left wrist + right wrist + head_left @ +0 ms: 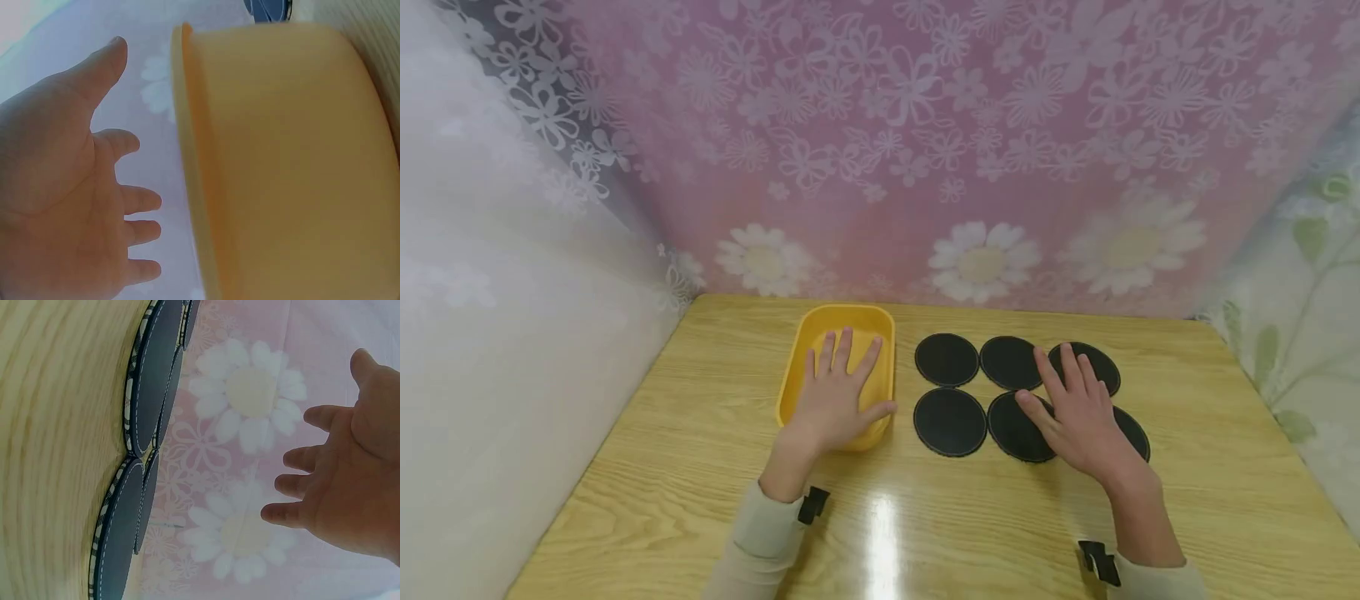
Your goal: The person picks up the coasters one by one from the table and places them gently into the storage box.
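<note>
Nearest the camera, the left sleeve (748, 546) is seen at 7 o'clock and the right sleeve (1157, 581) between 4 and 5, taken from the head view's middle. The left grip (829, 408), at 7 o'clock, is held over a yellow tub (857, 318), its fingers straight and spread; in the left wrist view a gap is seen between fingertips and rim. The right grip (1078, 421), at 4 o'clock, is likewise spread, with nothing pinched, and is held above the rightmost of six black discs (1011, 427), apart from them. The discs are laid flat on the worktop (955, 521) at 4 o'clock in two close rows of three, probably so that every face is left uncovered and every edge reachable. The tub, between 6 and 7 o'clock, is stood open side up beside them, presumably so that both are kept within arm's reach.
</note>
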The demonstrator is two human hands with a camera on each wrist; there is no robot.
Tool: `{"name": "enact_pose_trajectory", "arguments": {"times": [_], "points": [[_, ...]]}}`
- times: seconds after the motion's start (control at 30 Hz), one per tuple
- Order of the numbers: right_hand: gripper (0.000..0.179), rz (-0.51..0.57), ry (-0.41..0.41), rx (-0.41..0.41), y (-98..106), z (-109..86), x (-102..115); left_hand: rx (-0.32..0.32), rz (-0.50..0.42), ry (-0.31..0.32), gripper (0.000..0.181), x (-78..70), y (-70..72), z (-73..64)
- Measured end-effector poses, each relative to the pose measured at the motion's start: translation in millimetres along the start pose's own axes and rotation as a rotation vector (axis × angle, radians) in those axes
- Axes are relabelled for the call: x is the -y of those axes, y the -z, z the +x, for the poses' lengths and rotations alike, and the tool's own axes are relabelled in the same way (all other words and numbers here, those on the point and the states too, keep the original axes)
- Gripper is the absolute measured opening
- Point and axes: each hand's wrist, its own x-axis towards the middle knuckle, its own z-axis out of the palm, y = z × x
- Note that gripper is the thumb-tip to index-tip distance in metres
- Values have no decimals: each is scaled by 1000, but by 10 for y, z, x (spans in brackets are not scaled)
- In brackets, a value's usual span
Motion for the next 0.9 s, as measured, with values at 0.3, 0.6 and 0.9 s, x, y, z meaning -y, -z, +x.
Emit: {"name": "enact_pose_trajectory", "arguments": {"times": [0.3,0.6,0.9], "points": [[82,-18,-16,-18,71,4,-36,-37,-92,41,91,464,54,-91],[85,51,0,2,76,-44,-176,-31,-465,-14,86,998,91,-217],[79,52,15,75,-53,-24,30,35,-689,-27,77,1221,-5,-161]]}}
